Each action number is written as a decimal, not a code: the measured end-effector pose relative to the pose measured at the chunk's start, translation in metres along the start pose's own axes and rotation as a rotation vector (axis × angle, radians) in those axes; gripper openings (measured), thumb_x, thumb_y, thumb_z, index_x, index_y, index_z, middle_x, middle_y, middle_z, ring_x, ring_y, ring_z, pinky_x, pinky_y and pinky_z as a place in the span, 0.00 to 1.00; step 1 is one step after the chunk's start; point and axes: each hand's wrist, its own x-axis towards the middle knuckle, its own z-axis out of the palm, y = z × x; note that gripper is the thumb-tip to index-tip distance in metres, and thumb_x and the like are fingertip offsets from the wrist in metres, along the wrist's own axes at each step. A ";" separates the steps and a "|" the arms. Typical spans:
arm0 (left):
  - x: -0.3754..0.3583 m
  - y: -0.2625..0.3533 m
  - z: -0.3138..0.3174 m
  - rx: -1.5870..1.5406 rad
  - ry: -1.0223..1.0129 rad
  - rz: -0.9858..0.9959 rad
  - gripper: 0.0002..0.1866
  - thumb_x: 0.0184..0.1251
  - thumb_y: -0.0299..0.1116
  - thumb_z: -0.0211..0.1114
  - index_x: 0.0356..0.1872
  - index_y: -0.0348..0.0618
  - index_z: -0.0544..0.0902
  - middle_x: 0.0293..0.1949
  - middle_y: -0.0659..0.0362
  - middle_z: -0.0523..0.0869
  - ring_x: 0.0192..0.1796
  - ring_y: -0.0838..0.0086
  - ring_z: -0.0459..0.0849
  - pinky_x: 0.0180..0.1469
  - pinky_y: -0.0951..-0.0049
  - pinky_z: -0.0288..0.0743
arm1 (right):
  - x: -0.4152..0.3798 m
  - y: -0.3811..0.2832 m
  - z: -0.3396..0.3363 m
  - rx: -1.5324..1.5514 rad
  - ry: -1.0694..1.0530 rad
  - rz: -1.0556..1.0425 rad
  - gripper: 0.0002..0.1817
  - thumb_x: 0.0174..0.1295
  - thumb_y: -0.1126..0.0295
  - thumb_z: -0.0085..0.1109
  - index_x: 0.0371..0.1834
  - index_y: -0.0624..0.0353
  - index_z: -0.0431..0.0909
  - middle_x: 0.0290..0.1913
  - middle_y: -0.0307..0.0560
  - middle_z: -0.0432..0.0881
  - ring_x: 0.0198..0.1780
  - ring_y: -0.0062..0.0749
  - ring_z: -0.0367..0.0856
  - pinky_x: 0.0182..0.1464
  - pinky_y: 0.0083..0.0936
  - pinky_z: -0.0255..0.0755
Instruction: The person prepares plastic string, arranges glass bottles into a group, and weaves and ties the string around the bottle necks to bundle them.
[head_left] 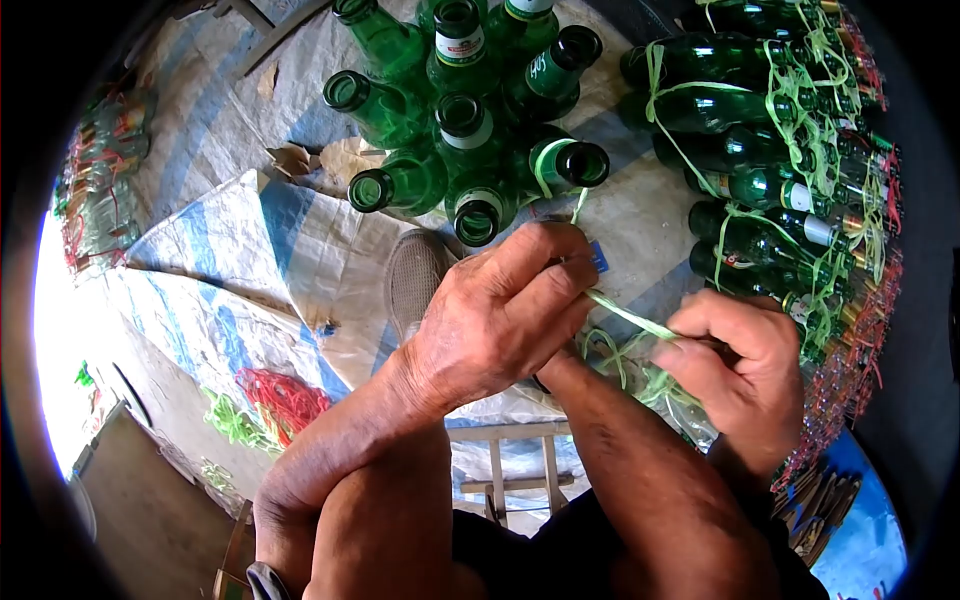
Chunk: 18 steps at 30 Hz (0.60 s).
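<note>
Several green glass bottles (465, 125) stand upright in a cluster at the top centre. Pale green twine (632, 316) runs from the neck of the right-hand bottle down through my left hand (510, 300) and across to my right hand (735, 365). The fingers of my left hand are closed round the twine, just below the cluster. My right hand pinches the twine farther right and is slightly blurred. A loop of twine goes around the neck of that right-hand bottle. Loose strands hang below, between my two hands.
Stacked green bottles (740, 110) tied with twine lie at the right. Clear bottles (108, 190) are at the far left. Red twine (282, 400) lies on the lower-left floor. A striped sheet (230, 240) covers the ground, with a shoe (415, 278) on it.
</note>
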 end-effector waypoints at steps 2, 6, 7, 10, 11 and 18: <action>0.001 0.002 -0.003 -0.025 0.016 -0.017 0.13 0.56 0.19 0.71 0.44 0.33 0.84 0.48 0.47 0.85 0.45 0.58 0.87 0.46 0.66 0.84 | -0.006 -0.001 -0.010 0.079 0.003 0.010 0.08 0.63 0.77 0.68 0.29 0.67 0.79 0.21 0.42 0.78 0.20 0.22 0.72 0.24 0.23 0.63; 0.001 0.005 -0.009 -0.073 0.030 -0.045 0.10 0.59 0.19 0.69 0.42 0.31 0.85 0.47 0.46 0.85 0.47 0.60 0.87 0.48 0.66 0.83 | -0.013 0.009 -0.025 0.229 0.045 -0.040 0.11 0.58 0.73 0.72 0.28 0.67 0.78 0.20 0.43 0.77 0.19 0.21 0.69 0.23 0.23 0.57; 0.000 0.005 -0.011 -0.085 0.034 -0.055 0.09 0.59 0.19 0.69 0.42 0.31 0.85 0.47 0.46 0.86 0.47 0.60 0.87 0.48 0.66 0.83 | -0.014 0.013 -0.028 0.269 0.058 -0.047 0.12 0.57 0.72 0.73 0.27 0.67 0.78 0.20 0.43 0.77 0.19 0.20 0.68 0.24 0.22 0.56; -0.003 0.007 -0.016 -0.082 0.058 -0.083 0.08 0.60 0.20 0.69 0.40 0.30 0.85 0.44 0.46 0.87 0.45 0.60 0.88 0.47 0.67 0.83 | -0.021 0.019 -0.040 0.321 0.069 -0.017 0.15 0.56 0.67 0.74 0.26 0.66 0.78 0.21 0.42 0.78 0.21 0.19 0.68 0.25 0.21 0.56; -0.005 0.008 -0.019 -0.098 0.065 -0.095 0.08 0.60 0.20 0.69 0.40 0.30 0.85 0.43 0.46 0.87 0.45 0.60 0.88 0.46 0.67 0.83 | -0.022 0.024 -0.042 0.351 0.079 -0.033 0.15 0.57 0.68 0.74 0.27 0.66 0.78 0.21 0.42 0.77 0.21 0.19 0.67 0.25 0.21 0.56; -0.014 0.006 -0.029 -0.100 0.082 -0.075 0.07 0.62 0.21 0.69 0.40 0.32 0.85 0.41 0.47 0.87 0.40 0.61 0.87 0.41 0.68 0.82 | -0.029 0.052 -0.063 0.454 0.128 -0.075 0.19 0.62 0.63 0.72 0.26 0.64 0.73 0.21 0.37 0.70 0.22 0.16 0.61 0.25 0.20 0.51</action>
